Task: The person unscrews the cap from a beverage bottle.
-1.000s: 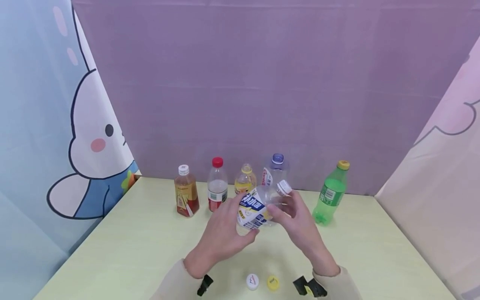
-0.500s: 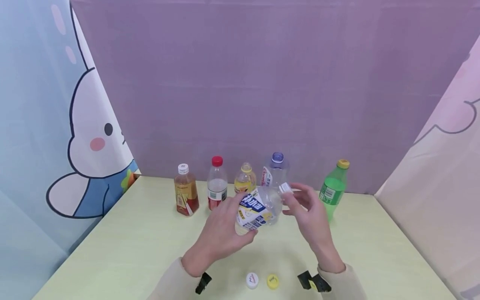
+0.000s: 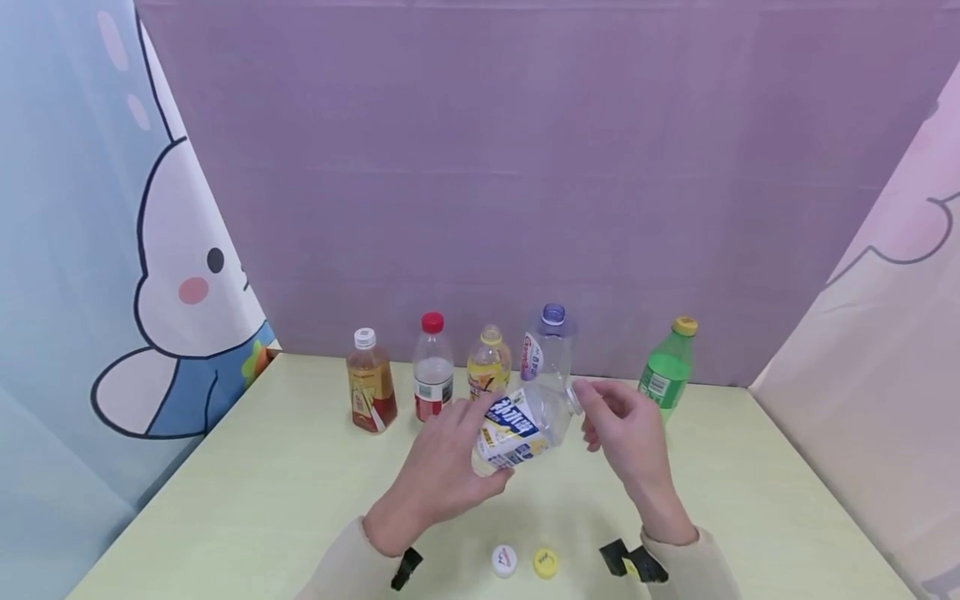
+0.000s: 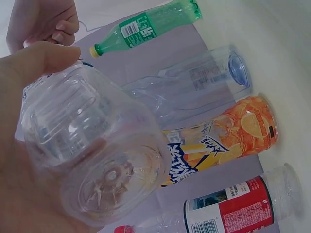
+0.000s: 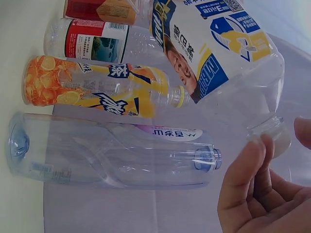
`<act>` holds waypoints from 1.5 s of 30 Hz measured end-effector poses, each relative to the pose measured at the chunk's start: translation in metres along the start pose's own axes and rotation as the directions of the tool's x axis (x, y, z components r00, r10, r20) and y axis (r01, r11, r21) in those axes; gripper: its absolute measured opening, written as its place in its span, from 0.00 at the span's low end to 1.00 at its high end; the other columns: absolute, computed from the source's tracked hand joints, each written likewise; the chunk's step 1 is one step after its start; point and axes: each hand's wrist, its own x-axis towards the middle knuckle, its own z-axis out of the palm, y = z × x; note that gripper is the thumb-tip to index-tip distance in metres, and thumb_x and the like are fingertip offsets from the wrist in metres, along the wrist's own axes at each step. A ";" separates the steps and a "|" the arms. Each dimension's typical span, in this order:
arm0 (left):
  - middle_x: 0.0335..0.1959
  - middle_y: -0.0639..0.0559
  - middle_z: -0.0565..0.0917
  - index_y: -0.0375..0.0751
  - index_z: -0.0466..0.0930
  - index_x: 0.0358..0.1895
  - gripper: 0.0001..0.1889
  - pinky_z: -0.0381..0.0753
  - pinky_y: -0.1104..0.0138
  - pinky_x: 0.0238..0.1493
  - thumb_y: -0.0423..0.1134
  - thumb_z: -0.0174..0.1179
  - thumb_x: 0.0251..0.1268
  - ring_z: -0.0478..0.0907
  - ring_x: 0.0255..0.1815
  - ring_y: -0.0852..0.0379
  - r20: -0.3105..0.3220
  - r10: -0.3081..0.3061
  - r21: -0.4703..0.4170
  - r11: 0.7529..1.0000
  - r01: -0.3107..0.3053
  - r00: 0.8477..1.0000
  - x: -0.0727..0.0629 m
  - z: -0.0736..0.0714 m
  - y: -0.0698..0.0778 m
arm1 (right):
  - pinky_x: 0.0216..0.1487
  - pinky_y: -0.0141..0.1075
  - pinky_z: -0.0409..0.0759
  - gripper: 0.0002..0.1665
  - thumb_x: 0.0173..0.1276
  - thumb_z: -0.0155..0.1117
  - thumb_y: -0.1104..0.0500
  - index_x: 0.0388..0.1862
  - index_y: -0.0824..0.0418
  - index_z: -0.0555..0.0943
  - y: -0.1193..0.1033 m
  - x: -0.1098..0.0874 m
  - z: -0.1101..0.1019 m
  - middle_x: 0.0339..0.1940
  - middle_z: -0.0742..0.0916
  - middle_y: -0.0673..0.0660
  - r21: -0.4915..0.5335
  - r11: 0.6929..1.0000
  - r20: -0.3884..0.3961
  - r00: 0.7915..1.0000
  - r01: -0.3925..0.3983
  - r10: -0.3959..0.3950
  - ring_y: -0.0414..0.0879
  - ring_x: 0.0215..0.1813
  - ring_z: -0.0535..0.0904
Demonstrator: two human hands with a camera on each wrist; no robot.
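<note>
My left hand [image 3: 442,467] grips a clear plastic bottle [image 3: 517,427] with a white, blue and yellow label. The bottle is held tilted above the table, neck up toward the right. Its bottom [image 4: 114,174] faces the camera in the left wrist view. At the mouth is a whitish bottle cap [image 5: 281,141], which my right hand [image 3: 628,433] pinches with curled fingers. Fingertips [image 5: 252,153] lie along one side of the cap, the thumb on the other. In the head view the hand covers part of it.
Behind stand an amber drink bottle [image 3: 372,387], a red-capped bottle [image 3: 433,375], an uncapped orange-drink bottle [image 3: 489,367] and an uncapped bluish bottle [image 3: 551,350]. A green bottle [image 3: 666,367] stands at right. A white cap [image 3: 505,560] and a yellow cap [image 3: 546,563] lie near the front.
My right hand has moved from the bottle's shoulder to its cap and turned, fingers curling in. The bottle has dipped slightly at the neck, still in my left hand.
</note>
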 end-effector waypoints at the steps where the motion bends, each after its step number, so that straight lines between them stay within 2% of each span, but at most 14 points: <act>1: 0.57 0.52 0.78 0.47 0.64 0.75 0.47 0.78 0.56 0.54 0.56 0.75 0.52 0.73 0.55 0.55 0.005 0.001 0.006 1.000 -0.001 1.000 0.000 0.000 0.000 | 0.25 0.36 0.83 0.21 0.74 0.66 0.47 0.47 0.64 0.85 -0.001 0.000 0.000 0.23 0.82 0.59 -0.006 1.000 0.001 1.000 -0.018 0.018 0.48 0.23 0.78; 7: 0.55 0.53 0.78 0.48 0.65 0.75 0.47 0.78 0.58 0.52 0.57 0.75 0.52 0.73 0.53 0.56 0.009 0.011 0.024 1.000 -0.011 1.000 0.000 0.001 0.000 | 0.24 0.36 0.81 0.23 0.72 0.67 0.44 0.45 0.65 0.85 -0.003 0.001 -0.001 0.21 0.81 0.58 -0.050 0.996 0.013 0.997 -0.076 0.077 0.48 0.22 0.77; 17: 0.57 0.53 0.78 0.48 0.65 0.75 0.47 0.78 0.56 0.54 0.57 0.75 0.51 0.73 0.54 0.55 0.029 0.002 0.014 1.000 -0.002 1.000 0.000 0.000 -0.002 | 0.28 0.35 0.81 0.20 0.74 0.65 0.47 0.47 0.64 0.84 0.000 0.002 -0.003 0.26 0.80 0.57 -0.056 0.998 0.064 0.997 -0.043 0.046 0.48 0.25 0.76; 37: 0.53 0.51 0.80 0.46 0.69 0.73 0.47 0.79 0.57 0.50 0.56 0.79 0.47 0.75 0.52 0.54 -0.014 0.038 0.055 0.998 -0.037 0.999 0.000 0.001 -0.004 | 0.32 0.34 0.80 0.18 0.77 0.62 0.51 0.53 0.63 0.82 -0.001 0.001 -0.005 0.29 0.80 0.57 -0.058 0.998 0.118 0.993 -0.024 0.030 0.47 0.31 0.76; 45: 0.53 0.51 0.80 0.48 0.69 0.72 0.47 0.79 0.57 0.49 0.57 0.79 0.48 0.74 0.51 0.54 -0.012 0.041 0.061 0.997 -0.040 0.999 0.000 0.000 -0.005 | 0.33 0.36 0.81 0.16 0.78 0.61 0.52 0.53 0.62 0.82 0.001 0.002 -0.005 0.31 0.81 0.57 -0.079 0.997 0.128 0.991 -0.016 0.026 0.47 0.32 0.76</act>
